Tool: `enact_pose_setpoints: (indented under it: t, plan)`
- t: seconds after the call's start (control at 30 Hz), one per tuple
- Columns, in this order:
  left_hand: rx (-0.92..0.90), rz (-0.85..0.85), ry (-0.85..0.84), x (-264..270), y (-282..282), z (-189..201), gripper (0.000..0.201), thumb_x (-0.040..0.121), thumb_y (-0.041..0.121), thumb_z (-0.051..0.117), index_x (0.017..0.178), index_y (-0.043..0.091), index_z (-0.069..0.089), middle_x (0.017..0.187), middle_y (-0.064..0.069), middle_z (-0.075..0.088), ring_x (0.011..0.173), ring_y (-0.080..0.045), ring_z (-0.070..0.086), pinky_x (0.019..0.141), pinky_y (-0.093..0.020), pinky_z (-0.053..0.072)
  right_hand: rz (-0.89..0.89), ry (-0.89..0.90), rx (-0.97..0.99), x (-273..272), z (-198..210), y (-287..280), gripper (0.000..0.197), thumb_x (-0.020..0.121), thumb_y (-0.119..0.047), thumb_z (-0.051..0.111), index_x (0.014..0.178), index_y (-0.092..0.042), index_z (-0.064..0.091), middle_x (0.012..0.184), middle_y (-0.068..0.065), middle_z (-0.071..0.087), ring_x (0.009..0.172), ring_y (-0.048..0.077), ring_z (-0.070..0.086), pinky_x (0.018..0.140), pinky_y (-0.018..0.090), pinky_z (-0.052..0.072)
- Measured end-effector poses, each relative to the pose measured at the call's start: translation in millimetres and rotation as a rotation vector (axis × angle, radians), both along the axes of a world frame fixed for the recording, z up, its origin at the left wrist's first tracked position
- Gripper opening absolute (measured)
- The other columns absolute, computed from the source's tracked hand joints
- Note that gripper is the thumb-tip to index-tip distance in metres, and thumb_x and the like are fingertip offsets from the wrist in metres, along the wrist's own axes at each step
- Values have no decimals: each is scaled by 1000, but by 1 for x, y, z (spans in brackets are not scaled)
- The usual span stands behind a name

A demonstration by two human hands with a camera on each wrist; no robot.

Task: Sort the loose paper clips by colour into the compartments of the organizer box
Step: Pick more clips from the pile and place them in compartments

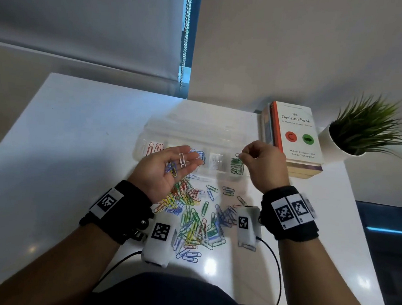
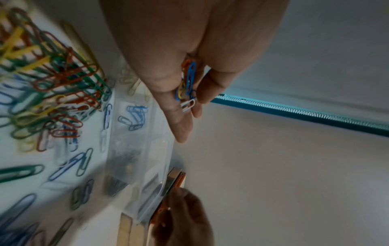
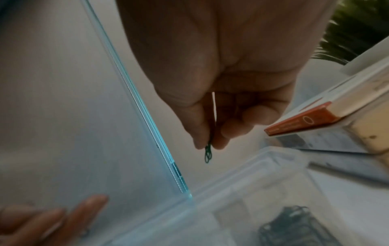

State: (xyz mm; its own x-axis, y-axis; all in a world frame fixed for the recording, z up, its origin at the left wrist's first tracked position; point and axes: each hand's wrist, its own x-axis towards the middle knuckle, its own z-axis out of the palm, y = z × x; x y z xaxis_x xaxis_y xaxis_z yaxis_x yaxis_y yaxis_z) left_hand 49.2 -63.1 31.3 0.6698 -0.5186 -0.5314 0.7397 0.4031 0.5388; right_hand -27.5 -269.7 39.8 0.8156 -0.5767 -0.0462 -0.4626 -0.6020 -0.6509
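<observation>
White glossy bench [image 1: 77, 143] under a pale wall and a drawn blind, and I'm looking down on the clear plastic organizer box [image 1: 149, 127] sitting toward the far edge, its compartments already holding reds at the left, blues, pale ones, and greens at the right. Between my wrists lies the loose pile of paper clips [image 1: 195, 214], a tangle of coated wire loops in many colours. My left hand [image 1: 167, 171] is palm up and flat, fingers relaxed, cradling a few clips, a white clip [image 1: 182, 160] on top with blue and yellow under it. My right hand [image 1: 263, 166] is pinched tight, thumb and forefinger nipping a green clip [image 3: 208, 154] that dangles above the green compartment [image 1: 237, 165]. These feel like nothing, I reckon: featherlight, springy wire with a slick plastic skin, so they slide and snag each other. Best taken by the rounded end, one at a time, or they drag neighbours along. A stack of books [image 1: 296, 137] and a potted plant [image 1: 363, 132] sit to the right
</observation>
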Motion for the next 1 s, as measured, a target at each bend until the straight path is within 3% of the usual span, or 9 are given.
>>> enact_pose_setpoints:
  t: [0.27,0.37,0.43,0.5,0.6,0.7,0.8,0.9,1.0]
  plan:
    - [-28,17,15,-3,7,1,33,98,7,31,113,-8,57,106,-26,69,95,-40,68,79,-40,59,128,220,-188,3,-19,-7,15,91,-22,59,97,-13,70,92,6,70,82,21,64,72,31,53]
    - [-24,3,17,-10,2,2,36,98,10,31,116,-7,57,106,-24,69,95,-38,69,75,-38,60,152,124,-222,3,-9,1,25,90,-28,61,110,-15,67,104,5,65,89,19,60,75,26,45]
    - [-37,-4,28,-14,-3,4,38,98,12,30,118,-7,57,108,-24,69,96,-36,69,77,-38,60,236,-44,-167,4,3,20,21,86,-27,66,103,-16,69,95,2,65,79,13,56,70,24,39]
    - [-71,8,51,-16,-8,4,42,98,13,28,122,-9,54,111,-26,67,93,-33,70,75,-38,60,381,-135,-88,7,13,44,16,82,-27,70,94,-16,71,85,0,64,72,10,53,68,25,41]
    - [-133,8,80,-15,-13,5,49,97,15,22,130,-11,48,106,-25,64,71,-24,67,66,-32,57,515,-39,-86,13,16,66,18,82,-26,68,100,-22,69,88,1,61,80,16,55,72,32,45]
    - [-147,-10,96,-14,-15,4,53,93,16,23,133,-10,45,95,-19,64,70,-19,51,61,-27,54,472,-4,-79,18,12,70,16,81,-24,68,97,-27,67,88,-1,59,82,17,54,70,31,43]
    - [-162,-31,101,-14,-16,3,49,92,17,23,123,-8,52,93,-18,61,71,-19,41,59,-26,54,431,-7,-19,17,8,71,16,78,-19,70,85,-22,56,83,0,60,80,22,55,68,32,44]
    - [-133,-69,72,-15,-17,3,44,94,16,24,115,-6,56,93,-19,63,69,-19,58,62,-29,56,373,-34,135,15,7,66,18,77,-12,69,80,-18,52,70,-1,60,68,20,55,62,32,46]
    - [-53,-72,53,-12,-13,-2,40,97,15,28,116,-5,57,112,-24,66,93,-33,70,81,-41,56,231,-118,194,16,5,47,19,78,-13,70,73,-18,53,65,0,61,62,15,55,59,28,44]
